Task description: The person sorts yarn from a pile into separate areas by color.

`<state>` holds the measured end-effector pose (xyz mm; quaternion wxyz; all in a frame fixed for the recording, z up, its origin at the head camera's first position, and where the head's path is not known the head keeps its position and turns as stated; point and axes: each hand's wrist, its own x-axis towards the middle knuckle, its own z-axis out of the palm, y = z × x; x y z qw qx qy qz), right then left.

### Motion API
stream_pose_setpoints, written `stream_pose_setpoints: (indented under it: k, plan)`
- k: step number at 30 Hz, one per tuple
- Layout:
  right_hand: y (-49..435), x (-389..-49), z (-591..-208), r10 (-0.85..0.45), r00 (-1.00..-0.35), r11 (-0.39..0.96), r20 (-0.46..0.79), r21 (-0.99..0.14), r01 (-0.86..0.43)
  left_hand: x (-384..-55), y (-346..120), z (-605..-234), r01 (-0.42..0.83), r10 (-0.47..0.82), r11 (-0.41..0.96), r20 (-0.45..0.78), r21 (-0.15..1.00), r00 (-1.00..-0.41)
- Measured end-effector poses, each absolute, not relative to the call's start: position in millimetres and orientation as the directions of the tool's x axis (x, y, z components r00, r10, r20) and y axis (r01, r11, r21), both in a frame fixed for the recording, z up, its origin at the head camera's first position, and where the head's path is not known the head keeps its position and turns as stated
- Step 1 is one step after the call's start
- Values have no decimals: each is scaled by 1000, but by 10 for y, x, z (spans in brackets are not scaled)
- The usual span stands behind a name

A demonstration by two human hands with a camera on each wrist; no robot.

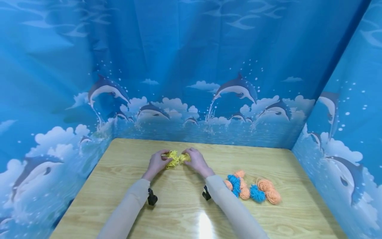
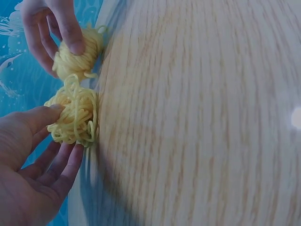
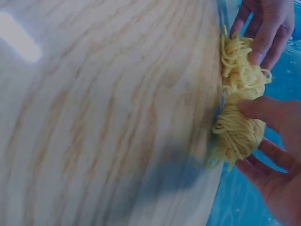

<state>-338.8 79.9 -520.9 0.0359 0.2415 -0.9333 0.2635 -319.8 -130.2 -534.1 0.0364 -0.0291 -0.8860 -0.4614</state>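
Note:
Two small bundles of yellow yarn sit side by side near the far part of the table. My left hand (image 1: 158, 162) grips the looser, tangled yellow yarn ball (image 2: 75, 113), thumb on one side and fingers on the other. With my right hand (image 1: 195, 161) I hold the neater wound yellow yarn ball (image 3: 237, 129) between thumb and fingers. The two balls touch or nearly touch each other. Both appear at or just above the tabletop; exact contact is hard to tell.
To the right on the wooden table (image 1: 179, 212) lie blue yarn balls (image 1: 257, 194) and orange yarn balls (image 1: 273, 196), grouped in two clusters. A dolphin-print curtain (image 1: 191, 83) stands behind the table and along its sides. Light glares near the front edge.

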Motion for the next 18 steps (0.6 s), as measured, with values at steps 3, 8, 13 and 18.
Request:
stream_pose_setpoints:
  k: [3,8,13,18]
  plan:
    - [769,-3402,-5226,-432,-882,745,189,-476,-467,-3205,-1303,-5347,98,27,568,100,817,-995]
    - [755,-3403,-5234,-435,-883,749,176,-474,-463,-3205,-1283,-5344,112,42,563,106,819,-993]
    - [771,-3413,-5242,-442,-881,745,171,-477,-466,-3206,-1280,-5331,103,34,570,101,815,-994]
    - [821,-3417,-5227,-440,-879,732,184,-495,-469,-3195,-1290,-5310,94,30,578,94,811,-995]
